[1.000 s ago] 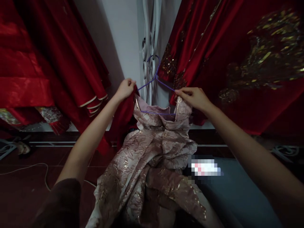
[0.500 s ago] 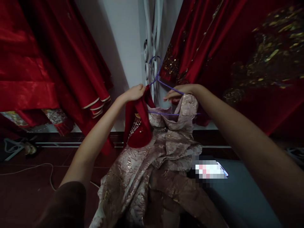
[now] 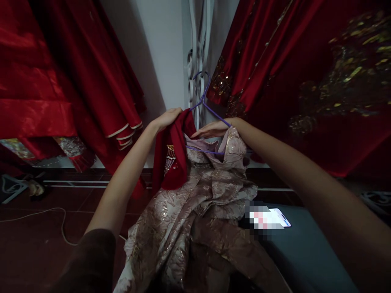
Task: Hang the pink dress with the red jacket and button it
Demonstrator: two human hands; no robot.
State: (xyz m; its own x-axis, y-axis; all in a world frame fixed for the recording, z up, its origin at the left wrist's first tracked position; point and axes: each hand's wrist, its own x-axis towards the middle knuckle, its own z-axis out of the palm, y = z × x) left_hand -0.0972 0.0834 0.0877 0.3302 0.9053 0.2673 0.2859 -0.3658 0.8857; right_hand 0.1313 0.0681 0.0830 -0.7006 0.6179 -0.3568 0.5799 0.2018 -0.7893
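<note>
A pink-gold brocade dress (image 3: 195, 211) hangs from a purple wire hanger (image 3: 205, 106) whose hook is caught on a white ornamental metal rail (image 3: 198, 44). My left hand (image 3: 169, 117) is closed on the top edge of a red garment piece (image 3: 174, 154) with a gold beaded tassel, held over the dress's left shoulder. My right hand (image 3: 214, 128) lies flat, fingers stretched out, across the hanger at the dress's right shoulder.
Red satin gowns (image 3: 61, 81) hang at the left and a red gown with gold embroidery (image 3: 320, 81) at the right. A lit phone (image 3: 276, 217) lies on a dark grey surface (image 3: 305, 260) at lower right. A white cable (image 3: 45, 215) runs over the dark red floor.
My left hand has pulled the red piece up and over the dress's left shoulder. My right hand has gone from pinching the hanger to lying flat across it.
</note>
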